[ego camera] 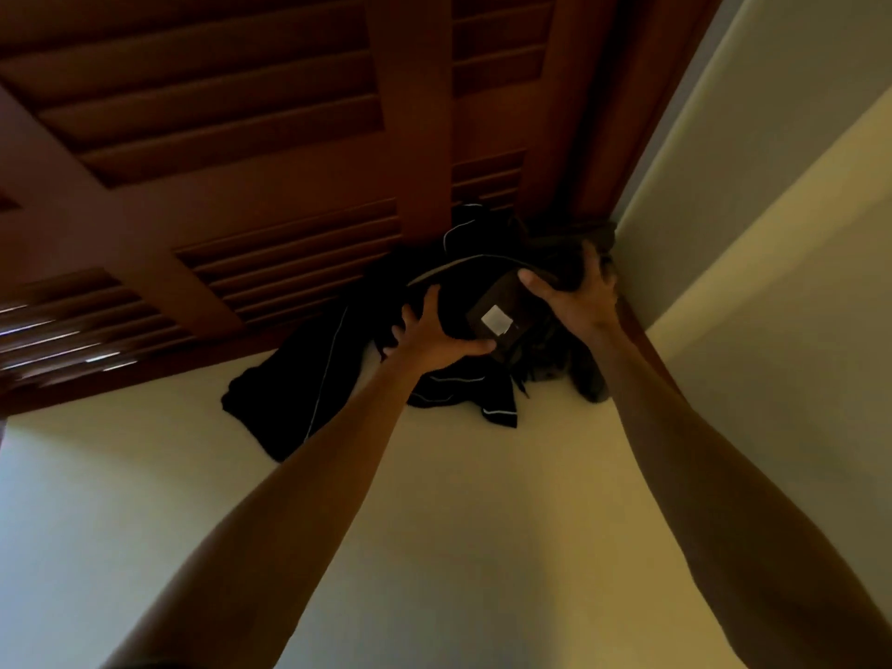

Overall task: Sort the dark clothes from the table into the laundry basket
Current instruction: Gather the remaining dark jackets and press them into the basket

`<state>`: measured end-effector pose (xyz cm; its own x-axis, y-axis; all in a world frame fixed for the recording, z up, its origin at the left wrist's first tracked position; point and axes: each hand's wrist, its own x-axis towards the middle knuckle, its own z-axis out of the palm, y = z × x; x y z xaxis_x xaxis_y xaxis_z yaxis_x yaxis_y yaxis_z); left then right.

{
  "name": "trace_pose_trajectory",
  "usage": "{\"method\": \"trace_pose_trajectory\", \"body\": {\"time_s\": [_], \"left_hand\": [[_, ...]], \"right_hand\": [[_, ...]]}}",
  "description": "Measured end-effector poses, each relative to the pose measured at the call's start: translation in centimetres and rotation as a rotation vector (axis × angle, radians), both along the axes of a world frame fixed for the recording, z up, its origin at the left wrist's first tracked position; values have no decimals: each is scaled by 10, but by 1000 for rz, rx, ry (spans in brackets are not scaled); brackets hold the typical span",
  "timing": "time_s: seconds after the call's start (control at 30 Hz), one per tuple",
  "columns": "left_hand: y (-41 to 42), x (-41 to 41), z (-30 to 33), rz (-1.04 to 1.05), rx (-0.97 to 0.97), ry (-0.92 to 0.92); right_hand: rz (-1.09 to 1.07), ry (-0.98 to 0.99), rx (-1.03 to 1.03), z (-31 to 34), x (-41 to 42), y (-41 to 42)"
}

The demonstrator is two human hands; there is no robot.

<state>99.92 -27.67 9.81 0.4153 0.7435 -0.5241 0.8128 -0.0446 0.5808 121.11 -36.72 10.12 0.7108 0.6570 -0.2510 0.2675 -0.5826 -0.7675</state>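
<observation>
**Both hands on the dark clothes pile, far corner of the table**

- Scene is dim. Pale table [434, 523] fills the lower part of the view. Brown louvered wooden door [241, 137] runs along its far edge; pale wall [772, 210] stands on the right.
- Dark clothes pile [463, 301] sits in the far corner where the door, wall and table meet. It touches the door behind; whether it touches the wall I can't tell.
- Pile is black fabric with thin light piping lines. One black piece [285, 403] trails out flat to the left and toward the camera, lying on the table with a light stripe down it.
- A brownish garment [502, 311] with a small white label [496, 320] lies on top of the pile, between the two hands.
- A greyer fold [589, 379] hangs at the pile's right side, near the wall.
- Left hand [434, 335]: fingers spread wide, pressed down into the black fabric on the pile's left side, thumb reaching toward the label. Looks like a broad grasp; how much fabric it holds is hidden.
- Right hand [579, 296]: fingers curled over the top right of the pile, thumb beside the brownish garment, gripping dark fabric.
- Both forearms are bare, stretched out over the table.
- Laundry basket: out of frame.
</observation>
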Motion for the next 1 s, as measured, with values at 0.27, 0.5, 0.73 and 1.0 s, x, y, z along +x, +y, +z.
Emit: {"method": "trace_pose_trajectory", "body": {"time_s": [0.27,0.5,0.73,1.0], "left_hand": [[-36,-4,-77,-244,187,304],[-57,-53,-70,-252,329,300],[-116,-146,-63,-224,283,310],[-209,-310,-61,-202,178,299]], "right_hand": [[277,-55,-350,-63,-32,13],[284,-127,-311,-61,-69,-13],[349,-113,-271,-61,-156,-81],[480,-63,-244,-60,-293,-170]]}}
